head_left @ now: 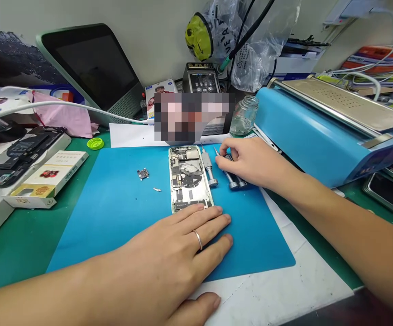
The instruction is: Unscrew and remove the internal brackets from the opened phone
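Note:
An opened smartphone [190, 176] lies on a blue mat [115, 226], its inner parts and battery bay showing. My left hand [179, 249], a ring on one finger, rests flat with fingers stretched out at the phone's lower end. To the right of the phone, my right hand [247, 160] has its fingers curled over precision screwdrivers and appears to pinch one screwdriver [231, 180]; the finger contact is partly hidden. Another screwdriver [209, 168] lies along the phone's right edge. Left of the phone are a small circuit part [143, 174] and a tiny metal piece [157, 189].
A blue machine with a metal top plate [318, 131] stands at right, beside a glass jar [245, 115]. Behind are a tilted screen device [91, 68] and a blurred-out item [189, 117]. A small box [49, 179] and green cap [95, 143] sit at left.

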